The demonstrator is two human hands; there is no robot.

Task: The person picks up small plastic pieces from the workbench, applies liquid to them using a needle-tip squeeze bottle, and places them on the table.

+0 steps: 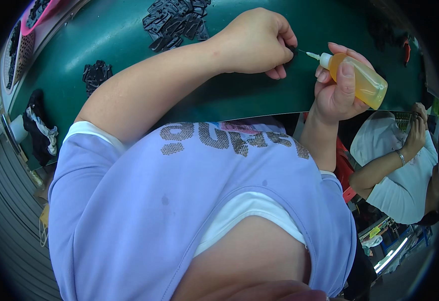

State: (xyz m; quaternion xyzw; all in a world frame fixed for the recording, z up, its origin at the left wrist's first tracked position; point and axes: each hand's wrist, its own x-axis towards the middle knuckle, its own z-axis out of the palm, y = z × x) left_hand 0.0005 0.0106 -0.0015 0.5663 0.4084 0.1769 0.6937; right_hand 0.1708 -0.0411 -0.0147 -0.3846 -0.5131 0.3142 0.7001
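Note:
My left hand (259,42) is closed over the green tabletop, pinching a small black part (291,52) that is mostly hidden behind the fingers. My right hand (340,93) wraps round a soft squeeze bottle (369,84) of yellow liquid. The bottle is tilted, its white cap and thin needle tip pointing left. That tip reaches up to the black part, though whether the two touch I cannot tell. A heap of flat black plastic pieces (174,25) lies beyond my left forearm, and a smaller heap (97,76) sits by my left elbow.
Baskets, one pink-rimmed (29,25), hold black pieces at the far left. A black-and-white cloth (40,128) lies on the table's left side. Red-handled pliers (406,51) rest at the far right. Another person in white (400,165) works close on my right.

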